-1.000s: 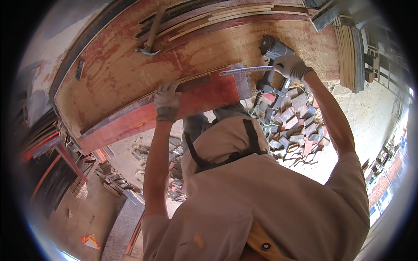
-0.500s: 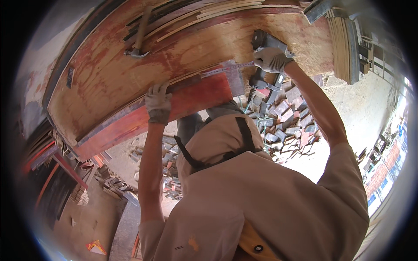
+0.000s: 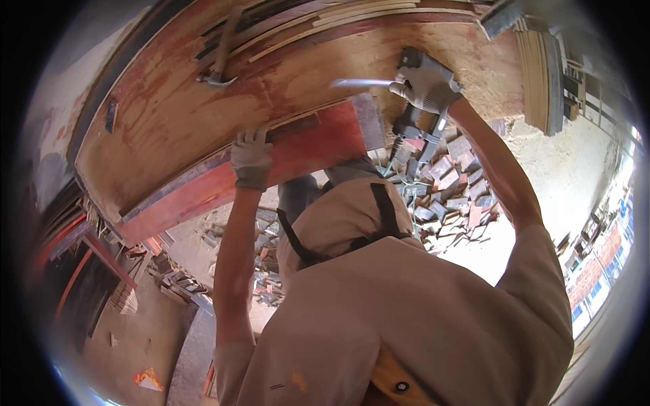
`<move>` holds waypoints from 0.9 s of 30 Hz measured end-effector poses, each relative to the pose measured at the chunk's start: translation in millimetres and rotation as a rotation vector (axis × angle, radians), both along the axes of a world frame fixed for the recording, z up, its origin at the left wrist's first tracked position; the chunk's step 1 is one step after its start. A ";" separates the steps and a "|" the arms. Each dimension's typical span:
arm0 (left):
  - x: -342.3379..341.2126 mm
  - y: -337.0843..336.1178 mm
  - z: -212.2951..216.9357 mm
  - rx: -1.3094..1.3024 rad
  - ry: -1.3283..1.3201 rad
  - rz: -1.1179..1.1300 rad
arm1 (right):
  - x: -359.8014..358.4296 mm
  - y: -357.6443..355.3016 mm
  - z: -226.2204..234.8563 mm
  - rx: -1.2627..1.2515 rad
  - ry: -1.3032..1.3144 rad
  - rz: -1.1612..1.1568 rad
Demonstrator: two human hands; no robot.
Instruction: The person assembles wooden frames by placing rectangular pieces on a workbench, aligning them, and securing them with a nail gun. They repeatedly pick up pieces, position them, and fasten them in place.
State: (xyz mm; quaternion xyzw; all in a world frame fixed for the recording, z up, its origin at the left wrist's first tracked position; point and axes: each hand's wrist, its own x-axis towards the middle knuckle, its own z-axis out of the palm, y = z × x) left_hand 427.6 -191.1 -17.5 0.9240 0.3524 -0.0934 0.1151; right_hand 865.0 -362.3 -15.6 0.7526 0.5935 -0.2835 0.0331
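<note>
Half a second ago the tape measure blade [image 3: 359, 82] lay along the far right end of the red board [image 3: 311, 139]; now it is up off the wood and blurred, so I can no longer set any of its markings against that edge. My right hand [image 3: 426, 88] is closed, pinching the tape near the thumb; whether the case sits inside my palm I cannot tell. The blade pokes out to the left of that hand, its long axis nearly level across my view, free end leftward, over the broad plywood sheet [image 3: 156, 149] and beyond the board's far edge. The dark power tool [image 3: 407, 120] lies just under and beside the same hand, its body running down toward me. My left hand [image 3: 252, 159] stays where it was, fingers a little apart, laid over the board's far edge. From that hand the board stretches both ways, its long axis slanting from near left to far right. The hammer [image 3: 218, 79] lies beyond my left fingers, handle pointing away.
</note>
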 end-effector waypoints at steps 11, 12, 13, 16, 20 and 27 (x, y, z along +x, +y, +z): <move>3.7 2.5 4.2 -0.028 0.005 -0.033 | -60.1 45.3 -47.9 0.196 -0.330 -0.095; 4.5 2.5 5.1 -0.038 0.023 -0.010 | -56.3 21.6 -47.0 0.300 -0.327 -0.189; 5.1 2.7 5.8 -0.046 0.019 -0.021 | -51.9 -4.3 -47.2 0.338 -0.235 -0.411; 5.8 4.8 9.2 -0.069 0.100 -0.013 | -43.4 -62.6 -67.1 0.057 -0.504 -0.881; 5.7 7.7 12.3 -0.121 0.140 -0.020 | -34.0 -69.6 -117.1 0.010 -0.113 -1.275; 8.5 5.9 10.0 -0.093 0.133 0.004 | 5.8 -60.7 -44.0 -0.015 0.619 -1.677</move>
